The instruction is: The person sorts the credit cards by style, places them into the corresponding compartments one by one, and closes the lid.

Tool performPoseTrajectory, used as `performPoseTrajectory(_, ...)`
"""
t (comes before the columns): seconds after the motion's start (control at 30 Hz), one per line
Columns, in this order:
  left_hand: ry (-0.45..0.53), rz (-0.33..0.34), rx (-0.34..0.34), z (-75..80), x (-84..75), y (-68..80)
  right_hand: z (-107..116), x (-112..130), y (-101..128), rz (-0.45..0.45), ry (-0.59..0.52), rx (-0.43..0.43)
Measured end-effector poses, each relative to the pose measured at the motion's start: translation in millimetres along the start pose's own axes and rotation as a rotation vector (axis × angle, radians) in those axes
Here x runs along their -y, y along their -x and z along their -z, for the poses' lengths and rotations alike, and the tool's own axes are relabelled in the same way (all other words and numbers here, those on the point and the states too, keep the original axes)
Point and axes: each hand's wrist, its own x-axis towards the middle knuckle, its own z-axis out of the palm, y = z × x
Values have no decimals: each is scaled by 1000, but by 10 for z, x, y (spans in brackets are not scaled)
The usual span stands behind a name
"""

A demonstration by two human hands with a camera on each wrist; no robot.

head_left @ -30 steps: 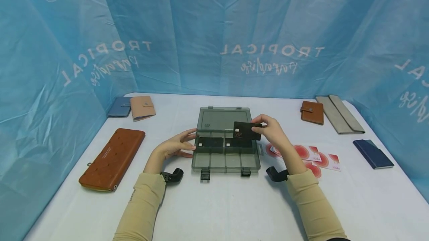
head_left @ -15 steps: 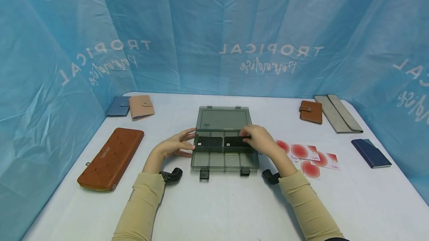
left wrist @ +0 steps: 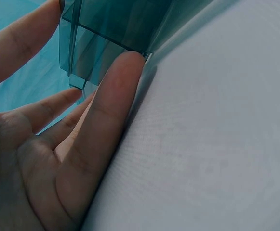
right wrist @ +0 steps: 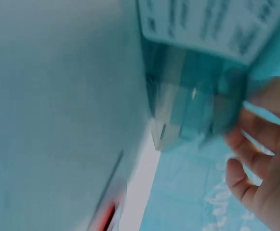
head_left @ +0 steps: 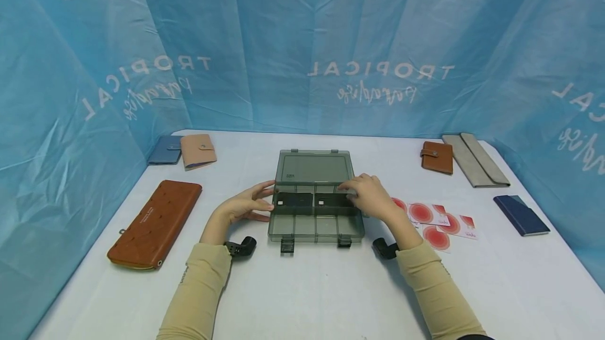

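In the last second the black card marked VIP, which was pinched in the right hand (head_left: 371, 195) above the box, has gone down into it: the fingers now bend loosely over the far right part of the clear grey compartment box (head_left: 304, 228), and no card shows between them. The right hand therefore appears to have let go, which suggests that this card is in its place, though the hand has not drawn clear. Whether the fingertips rest on the card or only hover at it cannot be told; the right wrist view is blurred. Two places in the box show black: the left black card (head_left: 294, 200) and the right black card (head_left: 329, 200), side by side across the middle, each with a pale chip at its left end; how many cards lie under each is hidden. The right one is just beside the right hand's thumb. The left hand (head_left: 243, 206) grasps nothing; its extended fingers touch the left side of the box, seemingly to steady it, with the left black card just across that wall. The lid (head_left: 314, 166) is open on the far side, and red-and-white cards (head_left: 439, 237) lie on the table beyond the right wrist.
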Motion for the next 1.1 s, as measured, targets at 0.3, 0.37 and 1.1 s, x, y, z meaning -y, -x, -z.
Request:
performPoseTrajectory(0.3, 15, -4, -6, 9, 0, -5, 261, -365, 202, -161, -222, -3)
performPoseTrajectory(0.37, 13, -5, -3, 12, 3, -7, 282, -458, 263, -215, -217, 60)
performPoseTrajectory(1.1, 8, -5, -2, 12, 27, -29, 282, -977, 159, -300, -445, 285)
